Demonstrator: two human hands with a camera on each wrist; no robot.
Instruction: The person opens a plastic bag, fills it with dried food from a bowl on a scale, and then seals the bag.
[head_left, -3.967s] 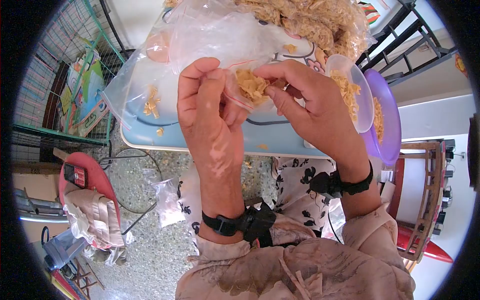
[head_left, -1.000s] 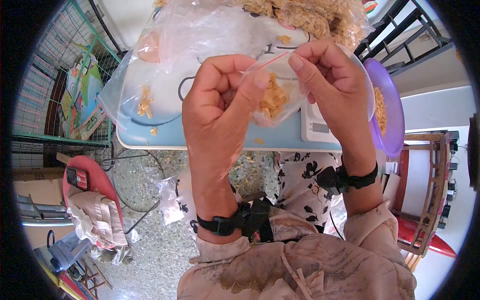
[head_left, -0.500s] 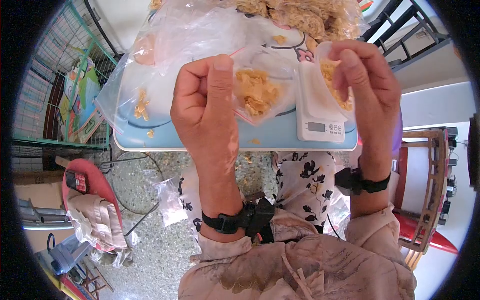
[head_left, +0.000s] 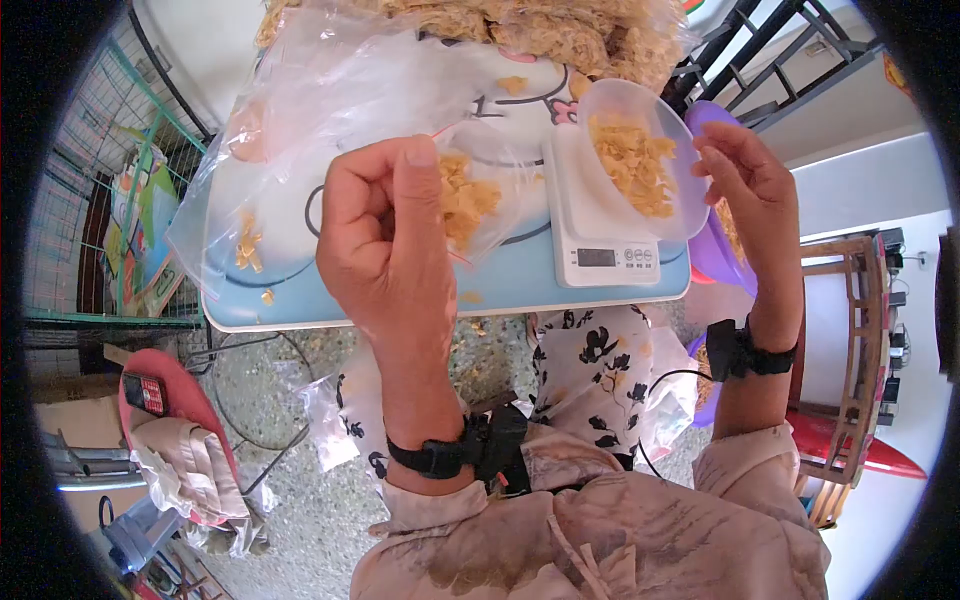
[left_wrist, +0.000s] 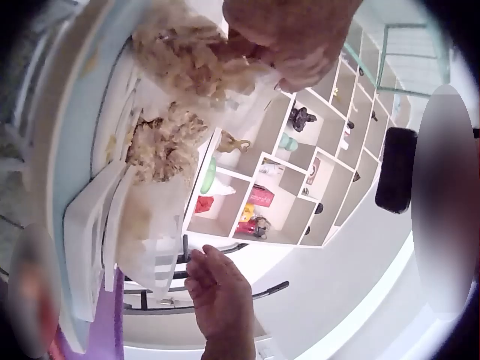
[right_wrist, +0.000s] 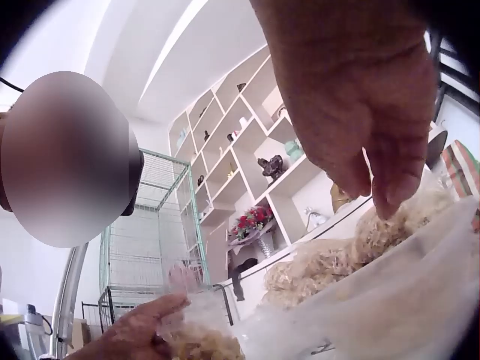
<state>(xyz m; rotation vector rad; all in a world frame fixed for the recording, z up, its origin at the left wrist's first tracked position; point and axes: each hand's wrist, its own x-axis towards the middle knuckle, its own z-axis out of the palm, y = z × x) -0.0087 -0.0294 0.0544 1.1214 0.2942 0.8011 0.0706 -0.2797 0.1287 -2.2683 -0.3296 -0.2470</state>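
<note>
A small clear bag with yellow flakes inside hangs above the table, its edge pinched between thumb and curled fingers of the left hand, which covers its 9 o'clock side. From the bag, a white scale sits at 3 o'clock, bearing a translucent bowl of more flakes. The bowl stands between the bag and the right hand, whose loosely bent fingers hold nothing, just beside the bowl's rim. Past the bowl, a purple basin shows at 3 o'clock. Plastic-wrapped flakes heap up at 1 o'clock, a large clear bag spreads at 10, and stray flakes lie at 9. The small clear bag fans from the thumb toward 3 o'clock; with one side covered, its long axis cannot be told.
</note>
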